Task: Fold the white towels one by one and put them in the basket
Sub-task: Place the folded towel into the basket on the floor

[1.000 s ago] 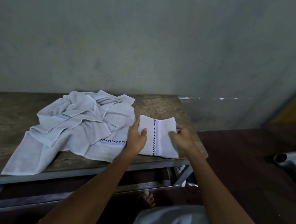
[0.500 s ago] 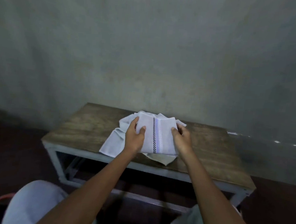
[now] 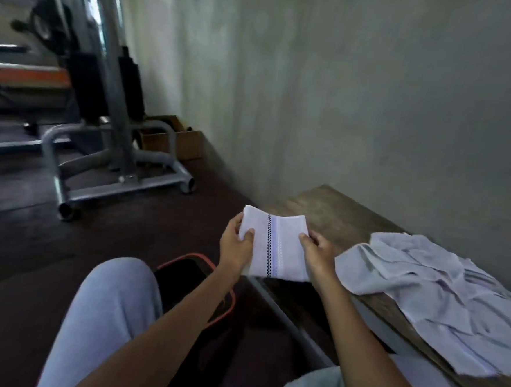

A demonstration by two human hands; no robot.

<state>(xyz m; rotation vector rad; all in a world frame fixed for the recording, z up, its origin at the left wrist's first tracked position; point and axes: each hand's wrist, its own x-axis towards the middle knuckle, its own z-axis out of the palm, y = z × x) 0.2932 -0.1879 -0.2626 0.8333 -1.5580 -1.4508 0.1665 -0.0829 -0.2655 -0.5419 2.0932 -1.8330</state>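
Note:
A folded white towel (image 3: 275, 243) with a black-checked and purple stripe hangs in the air past the left end of the wooden bench (image 3: 334, 211). My left hand (image 3: 235, 246) grips its left edge, thumb on top. My right hand (image 3: 318, 252) grips its right edge. Below them, on the dark floor between my knees, sits a dark basket with an orange-red rim (image 3: 183, 259), partly hidden by my left forearm. A heap of unfolded white towels (image 3: 434, 299) lies on the bench to the right.
A grey metal frame on tube feet (image 3: 119, 180) stands on the floor at the left, with a cardboard box (image 3: 188, 143) behind it by the wall. The wall runs close behind the bench. My knees in light trousers (image 3: 107, 310) fill the bottom.
Both hands lifted the folded towel off the bench and carried it left, past the bench end and over the floor. My view swung left, bringing the basket into sight.

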